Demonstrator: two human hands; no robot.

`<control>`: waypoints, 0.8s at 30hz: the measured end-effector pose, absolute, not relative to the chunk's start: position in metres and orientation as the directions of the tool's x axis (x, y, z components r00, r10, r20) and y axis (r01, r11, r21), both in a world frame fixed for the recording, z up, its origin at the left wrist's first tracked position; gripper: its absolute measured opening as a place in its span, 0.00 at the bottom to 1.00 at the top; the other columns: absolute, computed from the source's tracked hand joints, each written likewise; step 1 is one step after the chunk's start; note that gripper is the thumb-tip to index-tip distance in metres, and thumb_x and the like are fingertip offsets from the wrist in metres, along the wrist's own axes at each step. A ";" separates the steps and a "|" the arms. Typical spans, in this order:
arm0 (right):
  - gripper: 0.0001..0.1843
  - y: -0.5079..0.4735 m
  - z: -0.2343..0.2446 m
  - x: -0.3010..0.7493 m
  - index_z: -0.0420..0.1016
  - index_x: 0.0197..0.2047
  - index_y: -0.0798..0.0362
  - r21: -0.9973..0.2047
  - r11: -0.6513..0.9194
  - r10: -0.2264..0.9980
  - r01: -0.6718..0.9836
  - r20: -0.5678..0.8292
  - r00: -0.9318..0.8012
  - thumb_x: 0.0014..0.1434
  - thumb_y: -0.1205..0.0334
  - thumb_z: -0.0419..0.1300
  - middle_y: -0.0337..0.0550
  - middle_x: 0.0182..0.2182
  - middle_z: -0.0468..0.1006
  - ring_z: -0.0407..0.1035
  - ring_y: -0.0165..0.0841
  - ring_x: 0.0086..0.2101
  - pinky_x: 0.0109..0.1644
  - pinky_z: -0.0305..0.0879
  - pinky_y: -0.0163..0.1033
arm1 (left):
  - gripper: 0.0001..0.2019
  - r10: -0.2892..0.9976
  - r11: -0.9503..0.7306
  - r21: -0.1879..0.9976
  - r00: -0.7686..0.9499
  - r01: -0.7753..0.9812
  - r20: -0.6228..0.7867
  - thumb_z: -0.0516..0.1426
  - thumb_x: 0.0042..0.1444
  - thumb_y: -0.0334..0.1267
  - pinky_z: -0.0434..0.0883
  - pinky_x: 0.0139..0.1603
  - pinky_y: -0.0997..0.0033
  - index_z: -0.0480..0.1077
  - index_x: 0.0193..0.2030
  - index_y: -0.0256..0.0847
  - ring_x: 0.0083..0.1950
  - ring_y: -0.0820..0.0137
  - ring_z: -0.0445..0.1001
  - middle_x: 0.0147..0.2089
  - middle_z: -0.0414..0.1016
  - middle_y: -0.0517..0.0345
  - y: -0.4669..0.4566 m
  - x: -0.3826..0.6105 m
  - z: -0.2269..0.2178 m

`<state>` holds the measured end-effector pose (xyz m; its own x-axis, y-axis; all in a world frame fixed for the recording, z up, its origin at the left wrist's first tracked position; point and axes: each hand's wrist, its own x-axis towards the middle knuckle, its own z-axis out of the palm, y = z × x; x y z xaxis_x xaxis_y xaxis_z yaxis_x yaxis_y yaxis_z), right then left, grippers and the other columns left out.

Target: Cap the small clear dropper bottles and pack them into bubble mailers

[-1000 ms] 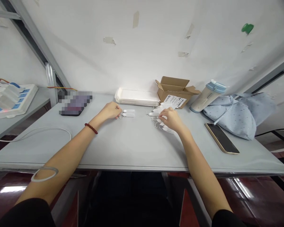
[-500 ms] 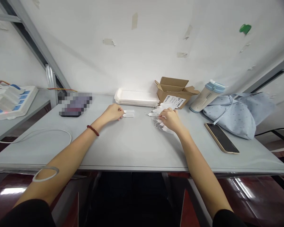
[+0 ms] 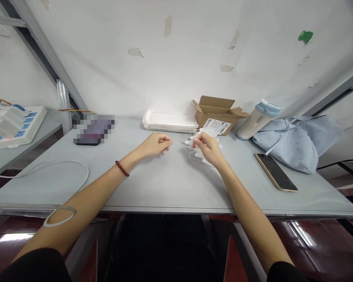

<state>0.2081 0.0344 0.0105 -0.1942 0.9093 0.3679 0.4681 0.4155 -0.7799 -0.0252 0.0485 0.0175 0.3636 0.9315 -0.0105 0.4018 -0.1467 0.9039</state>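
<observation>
Item under handling: a bundle of white tags (image 3: 199, 136) with thin strings, lying just right of frame centre on the grey table (image 3: 170, 184). The right hand (image 3: 208, 149) rests on top of the bundle, fingers curled closed around several tags at its upper edge, with loose strings trailing out below and to the left; the grip appears meant to keep the light pieces gathered. The left hand (image 3: 155, 144) sits just left of the bundle, apart from it, thumb and forefinger pressed together at the fingertips (image 3: 168, 143), the other fingers tucked in; whether anything thin is caught in that pinch cannot be made out. A bead bracelet (image 3: 122, 168) is on the left wrist. Directly behind the bundle stands an open cardboard box (image 3: 216, 111), with a stack of white trays (image 3: 169, 120) to its left. At right lie a bottle (image 3: 257, 119), a phone (image 3: 275, 171) and a blue cloth bag (image 3: 291, 143), all clear of both hands.
</observation>
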 end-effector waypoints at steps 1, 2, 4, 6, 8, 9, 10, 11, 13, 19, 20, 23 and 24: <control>0.14 0.033 0.010 0.206 0.65 0.28 0.51 -0.818 0.398 0.917 0.415 0.336 -0.216 0.60 0.52 0.54 0.40 0.25 0.75 0.62 0.30 0.25 0.32 0.56 0.37 | 0.10 0.925 -0.146 0.914 0.379 0.378 -0.009 0.58 0.54 0.42 0.64 0.24 0.75 0.72 0.36 0.36 0.25 0.75 0.69 0.30 0.75 0.56 0.047 -0.023 0.018; 0.15 0.032 0.010 0.203 0.65 0.28 0.51 -0.858 0.369 0.924 0.358 0.295 -0.245 0.60 0.50 0.55 0.40 0.24 0.74 0.63 0.30 0.25 0.31 0.57 0.37 | 0.11 0.920 -0.146 0.922 0.393 0.358 -0.007 0.57 0.55 0.43 0.64 0.24 0.75 0.73 0.37 0.36 0.25 0.75 0.69 0.31 0.75 0.56 0.045 -0.021 0.019; 0.16 0.029 0.009 0.199 0.64 0.28 0.52 -0.923 0.293 0.922 0.247 0.205 -0.327 0.58 0.48 0.57 0.39 0.23 0.73 0.65 0.30 0.24 0.30 0.58 0.37 | 0.14 0.905 -0.142 0.936 0.425 0.321 -0.009 0.57 0.56 0.46 0.65 0.24 0.75 0.73 0.37 0.36 0.25 0.75 0.70 0.33 0.75 0.55 0.042 -0.019 0.021; 0.17 0.026 0.008 0.194 0.64 0.28 0.52 -0.962 0.221 0.903 0.163 0.139 -0.406 0.56 0.48 0.60 0.37 0.22 0.72 0.66 0.29 0.22 0.29 0.60 0.37 | 0.15 0.886 -0.135 0.949 0.464 0.285 -0.014 0.56 0.57 0.48 0.65 0.25 0.75 0.74 0.36 0.35 0.26 0.75 0.70 0.34 0.75 0.54 0.040 -0.017 0.021; 0.17 0.023 0.007 0.189 0.64 0.27 0.52 -0.979 0.169 0.886 0.117 0.099 -0.454 0.55 0.48 0.61 0.36 0.21 0.71 0.66 0.28 0.21 0.27 0.60 0.36 | 0.16 0.868 -0.126 0.960 0.496 0.251 -0.016 0.57 0.57 0.49 0.65 0.25 0.74 0.74 0.37 0.35 0.26 0.75 0.69 0.35 0.75 0.54 0.039 -0.017 0.021; 0.17 0.022 0.007 0.187 0.64 0.27 0.52 -0.983 0.150 0.879 0.105 0.084 -0.469 0.55 0.48 0.61 0.36 0.22 0.71 0.65 0.28 0.20 0.27 0.59 0.36 | 0.16 0.863 -0.122 0.963 0.505 0.238 -0.016 0.57 0.56 0.48 0.65 0.25 0.74 0.74 0.38 0.35 0.26 0.75 0.69 0.34 0.75 0.54 0.039 -0.016 0.020; 0.17 0.021 0.007 0.184 0.64 0.27 0.53 -0.986 0.134 0.874 0.096 0.072 -0.481 0.55 0.49 0.61 0.36 0.22 0.72 0.65 0.28 0.20 0.26 0.59 0.36 | 0.16 0.861 -0.121 0.966 0.509 0.230 -0.013 0.58 0.56 0.48 0.65 0.25 0.74 0.75 0.40 0.36 0.26 0.75 0.69 0.33 0.75 0.55 0.039 -0.016 0.019; 0.17 0.019 0.006 0.182 0.64 0.28 0.53 -0.988 0.121 0.869 0.091 0.062 -0.490 0.55 0.49 0.61 0.36 0.22 0.72 0.65 0.27 0.20 0.26 0.59 0.35 | 0.15 0.860 -0.124 0.967 0.511 0.222 -0.007 0.59 0.55 0.47 0.65 0.25 0.75 0.75 0.40 0.36 0.26 0.75 0.69 0.31 0.74 0.56 0.038 -0.016 0.019; 0.16 0.017 0.006 0.179 0.65 0.28 0.53 -0.990 0.109 0.862 0.088 0.050 -0.505 0.56 0.50 0.61 0.36 0.22 0.72 0.65 0.27 0.21 0.26 0.59 0.35 | 0.13 0.854 -0.140 0.969 0.520 0.205 0.013 0.60 0.54 0.45 0.65 0.25 0.75 0.75 0.38 0.36 0.26 0.75 0.68 0.29 0.73 0.58 0.038 -0.016 0.018; 0.16 0.016 0.004 0.176 0.65 0.28 0.53 -0.986 0.117 0.867 0.115 0.045 -0.497 0.56 0.50 0.60 0.36 0.22 0.71 0.64 0.26 0.20 0.27 0.59 0.34 | 0.08 0.860 -0.117 0.975 0.511 0.191 0.003 0.62 0.51 0.39 0.66 0.26 0.75 0.76 0.35 0.36 0.27 0.75 0.69 0.29 0.74 0.58 0.037 -0.016 0.019; 0.16 0.016 0.004 0.176 0.65 0.28 0.53 -0.986 0.114 0.870 0.124 0.039 -0.492 0.56 0.50 0.60 0.36 0.22 0.71 0.64 0.26 0.20 0.26 0.59 0.34 | 0.08 0.864 -0.110 0.976 0.503 0.189 0.000 0.62 0.51 0.38 0.66 0.26 0.75 0.76 0.35 0.35 0.27 0.75 0.69 0.29 0.75 0.58 0.037 -0.016 0.019; 0.17 0.016 0.005 0.177 0.65 0.29 0.53 -0.981 0.106 0.877 0.161 0.016 -0.481 0.56 0.48 0.60 0.35 0.22 0.71 0.63 0.25 0.19 0.24 0.56 0.33 | 0.07 0.888 -0.100 0.979 0.460 0.176 0.008 0.62 0.49 0.37 0.69 0.29 0.73 0.76 0.33 0.35 0.28 0.74 0.71 0.28 0.76 0.57 0.038 -0.016 0.020; 0.17 0.016 0.006 0.176 0.65 0.29 0.53 -0.979 0.103 0.880 0.177 0.007 -0.476 0.55 0.48 0.61 0.35 0.22 0.70 0.63 0.25 0.19 0.23 0.55 0.33 | 0.07 0.898 -0.101 0.981 0.441 0.167 0.018 0.63 0.49 0.37 0.70 0.30 0.72 0.76 0.32 0.35 0.28 0.73 0.72 0.28 0.77 0.56 0.039 -0.016 0.019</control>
<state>0.1765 0.0159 0.0057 -0.4758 0.8795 0.0069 0.1767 0.1033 -0.9788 -0.0162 0.0387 0.0193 0.4405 0.8976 0.0175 0.1672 -0.1012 0.9807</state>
